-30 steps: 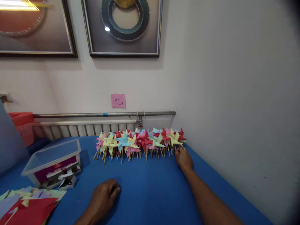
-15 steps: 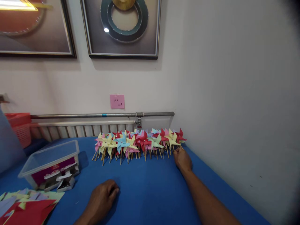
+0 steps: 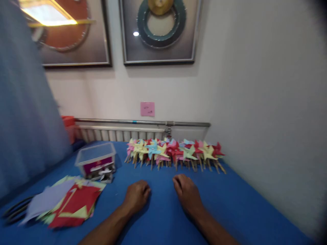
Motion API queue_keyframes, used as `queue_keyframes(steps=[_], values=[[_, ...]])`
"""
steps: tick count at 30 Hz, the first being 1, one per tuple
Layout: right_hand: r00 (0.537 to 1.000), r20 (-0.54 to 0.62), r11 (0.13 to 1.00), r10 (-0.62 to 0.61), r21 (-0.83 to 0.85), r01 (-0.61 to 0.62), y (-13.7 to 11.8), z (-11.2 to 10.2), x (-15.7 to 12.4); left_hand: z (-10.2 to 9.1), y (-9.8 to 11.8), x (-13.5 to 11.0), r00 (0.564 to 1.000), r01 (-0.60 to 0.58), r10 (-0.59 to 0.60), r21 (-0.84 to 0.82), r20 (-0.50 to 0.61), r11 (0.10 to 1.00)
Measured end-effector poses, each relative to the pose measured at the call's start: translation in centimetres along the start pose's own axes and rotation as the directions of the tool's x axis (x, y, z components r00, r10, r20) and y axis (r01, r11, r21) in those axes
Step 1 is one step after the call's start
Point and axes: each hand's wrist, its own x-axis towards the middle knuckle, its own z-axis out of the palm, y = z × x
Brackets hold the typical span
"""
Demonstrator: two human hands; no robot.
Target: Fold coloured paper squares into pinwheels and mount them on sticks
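Observation:
My left hand [image 3: 138, 195] rests on the blue tabletop [image 3: 160, 221] with its fingers curled in; nothing shows in it. Across from it, my right hand [image 3: 186, 192] is also curled closed, with nothing visible between its fingers. Beyond both hands stand rows of paper pinwheels [image 3: 174, 152] on wooden sticks, in red, yellow, pink, blue and pale green. A yellow pinwheel [image 3: 207, 150] and a red one are at the right end, nearest to my right hand but apart from it.
On the left lie coloured paper sheets [image 3: 55, 200] with black-handled scissors partly beside them. Behind them stands a clear plastic box [image 3: 81, 162] with small opened cartons [image 3: 105, 174] at its front. A blue curtain [image 3: 28, 102] hangs at left; a pipe [image 3: 117, 121] and radiator line the wall.
My right hand has let go of the pinwheel stick at the right end and drawn back toward me. The view has swung left, showing more paper and the curtain.

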Motion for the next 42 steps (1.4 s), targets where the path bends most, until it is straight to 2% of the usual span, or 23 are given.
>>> queue_keyframes(steps=[2,4,6,8,15,20,23,27,30,32,35,38,42], values=[[0.977,0.069,0.977,-0.203,0.086,0.197,-5.2,1.9,-2.3,-0.7,0.2,-0.1,1.0,0.007,-0.006,0.052,-0.019,0.999],[0.925,0.102,0.924,-0.366,0.162,0.347,-9.5,3.2,-4.3,-1.3,0.2,-0.3,0.998,0.038,-0.033,0.118,-0.046,0.992],[0.881,0.102,0.879,-0.462,0.183,0.44,-12.1,3.9,-5.6,-1.7,0.0,-0.8,0.997,0.047,-0.036,0.155,-0.069,0.987],[0.879,0.097,0.878,-0.466,0.176,0.446,-13.2,4.2,-5.8,-2.0,-0.1,-1.6,0.995,0.056,-0.041,0.179,-0.089,0.982],[0.928,0.107,0.93,-0.357,0.14,0.341,-11.4,4.5,-4.1,-3.1,-1.0,-5.4,0.985,0.123,-0.093,0.21,-0.148,0.97],[0.956,0.145,0.952,-0.254,0.212,0.221,-10.5,4.6,-3.9,-3.7,-2.0,-9.6,0.968,0.205,-0.166,0.205,-0.189,0.957],[0.966,0.18,0.953,-0.187,0.271,0.134,-10.3,4.3,-3.8,-3.6,-2.2,-12.1,0.965,0.216,-0.169,0.241,-0.199,0.946],[0.969,0.218,0.945,-0.118,0.323,0.042,-10.3,4.1,-3.6,-3.6,-2.8,-14.1,0.956,0.234,-0.167,0.283,-0.243,0.93],[0.972,0.215,0.943,-0.095,0.331,0.019,-10.4,4.1,-3.7,-4.7,-4.4,-14.6,0.91,0.297,-0.17,0.307,-0.379,0.904],[0.973,0.212,0.947,-0.09,0.32,0.018,-10.6,4.1,-3.7,-5.8,-5.9,-14.7,0.83,0.419,-0.211,0.327,-0.516,0.847],[0.975,0.212,0.958,-0.072,0.286,0.009,-10.8,4.0,-3.8,-7.0,-8.3,-14.3,0.758,0.552,-0.266,0.368,-0.595,0.748],[0.974,0.224,0.966,-0.037,0.256,-0.022,-11.1,3.9,-3.7,-7.0,-9.9,-13.8,0.73,0.614,-0.311,0.384,-0.609,0.69],[0.968,0.25,0.961,-0.025,0.273,-0.046,-11.0,3.9,-3.6,-6.7,-10.3,-13.7,0.725,0.65,-0.366,0.402,-0.583,0.646]])
